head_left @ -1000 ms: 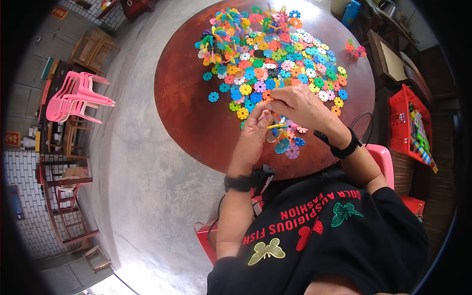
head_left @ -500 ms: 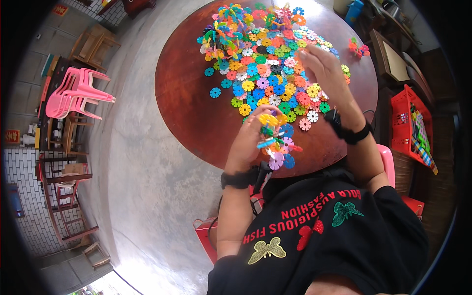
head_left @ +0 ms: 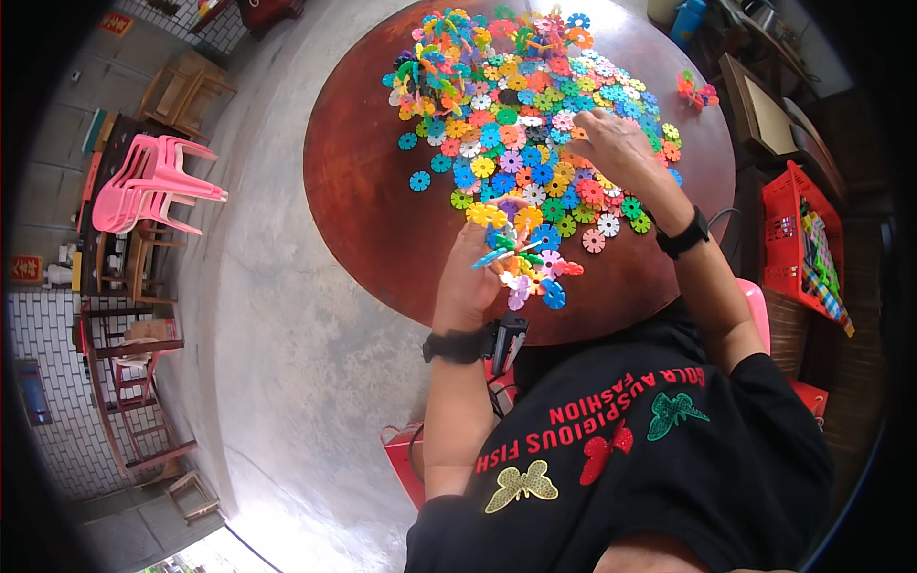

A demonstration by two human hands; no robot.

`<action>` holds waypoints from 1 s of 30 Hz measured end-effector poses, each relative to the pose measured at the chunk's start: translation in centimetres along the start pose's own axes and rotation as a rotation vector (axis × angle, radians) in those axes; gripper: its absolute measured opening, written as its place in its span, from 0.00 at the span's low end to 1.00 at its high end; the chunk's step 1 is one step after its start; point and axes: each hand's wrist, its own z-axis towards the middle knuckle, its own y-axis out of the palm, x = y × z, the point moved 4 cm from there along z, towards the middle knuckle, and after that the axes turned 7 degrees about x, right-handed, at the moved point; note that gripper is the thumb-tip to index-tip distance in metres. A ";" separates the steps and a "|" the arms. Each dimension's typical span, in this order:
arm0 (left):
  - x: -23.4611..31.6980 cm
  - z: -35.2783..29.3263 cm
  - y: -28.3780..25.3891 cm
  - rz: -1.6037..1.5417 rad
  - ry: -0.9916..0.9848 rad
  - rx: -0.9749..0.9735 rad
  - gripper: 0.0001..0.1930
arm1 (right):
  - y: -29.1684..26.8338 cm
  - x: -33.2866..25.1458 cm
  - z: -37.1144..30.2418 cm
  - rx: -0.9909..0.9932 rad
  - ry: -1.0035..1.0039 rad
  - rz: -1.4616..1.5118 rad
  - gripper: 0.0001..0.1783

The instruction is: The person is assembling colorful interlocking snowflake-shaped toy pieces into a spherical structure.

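A many-coloured cluster of flower-shaped plastic discs (head_left: 523,250), slotted together, is in my left hand (head_left: 465,272) near the table's front edge. Its yellow discs are at the top, purple and blue ones at the bottom. My left fingers are closed on its left side, partly hidden behind it. Over the right part of a pile of loose notched discs (head_left: 535,175), my right hand (head_left: 621,148) reaches with bent fingers apart. No disc shows between its fingertips, though their undersides are hidden. Both wrists wear black bands.
The round brown table (head_left: 358,191) carries larger built disc clusters (head_left: 435,62) at the far left of the pile. A small cluster (head_left: 696,90) stands near its right edge. Beside the table are a red plastic basket (head_left: 785,234) and a blue bottle (head_left: 686,23). Pink stools (head_left: 153,181) stand far left.
My right hand has shifted slightly on the right side of the pile, its fingers bending lower. The cluster in my left hand has turned and moved a little left.
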 end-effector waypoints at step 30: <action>0.5 -0.8 2.1 0.192 0.008 -0.067 0.16 | -2.2 -9.0 -0.8 -0.352 -0.101 0.712 0.15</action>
